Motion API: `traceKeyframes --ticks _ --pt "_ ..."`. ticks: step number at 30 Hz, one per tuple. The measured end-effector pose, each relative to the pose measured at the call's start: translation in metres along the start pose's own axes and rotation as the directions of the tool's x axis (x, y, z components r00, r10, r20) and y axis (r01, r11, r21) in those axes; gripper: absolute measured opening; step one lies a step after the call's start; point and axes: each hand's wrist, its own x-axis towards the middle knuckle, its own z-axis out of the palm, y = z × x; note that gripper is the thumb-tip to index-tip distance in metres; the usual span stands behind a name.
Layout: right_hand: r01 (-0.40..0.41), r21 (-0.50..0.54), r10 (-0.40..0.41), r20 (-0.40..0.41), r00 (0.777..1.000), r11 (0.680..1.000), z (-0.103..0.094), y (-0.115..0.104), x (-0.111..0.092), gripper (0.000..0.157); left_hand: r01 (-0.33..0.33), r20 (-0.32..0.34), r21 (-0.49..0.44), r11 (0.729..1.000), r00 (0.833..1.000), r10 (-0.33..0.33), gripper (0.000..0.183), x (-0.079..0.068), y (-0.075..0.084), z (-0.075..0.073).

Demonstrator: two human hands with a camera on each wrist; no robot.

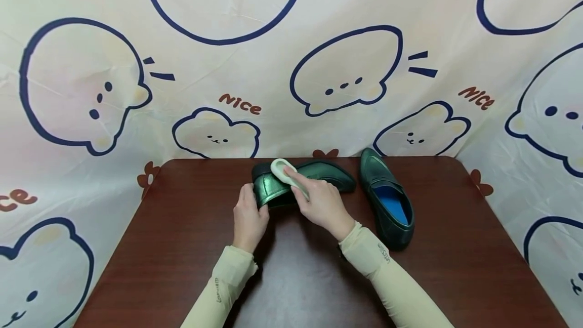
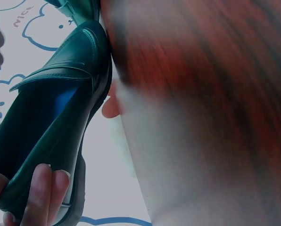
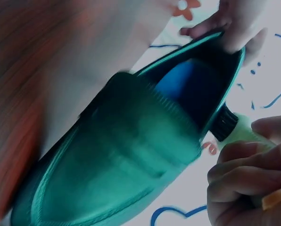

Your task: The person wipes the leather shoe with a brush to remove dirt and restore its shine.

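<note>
A dark green loafer (image 1: 268, 189) is tipped onto its side near the table's back edge, its toe pointing right. My left hand (image 1: 250, 219) grips it at the heel, fingers over the collar in the left wrist view. In my right hand (image 1: 323, 206) is a brush (image 1: 280, 168) with a pale green handle. Its short black bristles (image 3: 225, 125) are against the loafer's outer side just below the opening. The blue insole (image 3: 176, 77) shows inside the shoe.
The matching loafer (image 1: 378, 221) stands upright to the right, toe toward the back edge, with a blue insole. Both are on a dark brown wooden table (image 1: 173, 247). A cartoon-printed cloth (image 1: 273, 80) hangs behind and along the sides.
</note>
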Motion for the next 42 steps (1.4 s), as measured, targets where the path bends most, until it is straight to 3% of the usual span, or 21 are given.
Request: traceKeyframes --ticks 13,18,22,26,29,32,37,42 --pt "-0.138 -0.047 0.139 0.02 0.99 0.989 -0.026 0.038 -0.009 0.049 -0.018 -0.005 -0.026 1.0 1.0 0.018 0.044 0.004 0.0 0.002" --pt "-0.166 -0.065 0.168 0.015 0.986 0.984 -0.03 0.041 -0.011 0.05 -0.03 -0.023 -0.023 0.999 0.999 0.029 0.042 0.005 0.001 0.002" --pt "-0.116 -0.002 0.116 0.028 0.993 0.993 -0.025 0.025 -0.015 0.048 -0.013 -0.032 -0.017 1.0 0.999 0.012 0.043 0.003 0.002 0.002" --pt "0.027 0.042 -0.03 0.052 0.998 0.999 -0.013 -0.001 -0.022 0.049 -0.006 -0.043 -0.005 1.0 0.999 0.005 0.045 0.001 0.002 0.001" --pt "0.138 0.006 -0.138 0.028 0.99 0.99 -0.003 -0.014 -0.027 0.052 -0.023 -0.041 -0.006 1.0 0.999 0.023 0.045 0.001 0.001 0.0" --pt "0.195 -0.059 -0.196 -0.023 0.98 0.979 0.004 -0.017 -0.029 0.055 -0.042 -0.043 -0.009 0.999 0.998 0.042 0.045 0.002 0.001 0.0" --pt "0.2 -0.132 -0.21 -0.063 0.976 0.971 0.009 -0.005 -0.032 0.056 -0.043 -0.045 0.003 0.999 0.998 0.043 0.043 0.002 -0.002 -0.001" --pt "0.12 -0.204 -0.144 -0.104 0.984 0.972 0.003 0.017 -0.034 0.055 -0.003 -0.017 -0.001 1.0 1.0 0.003 0.042 0.002 -0.004 0.0"
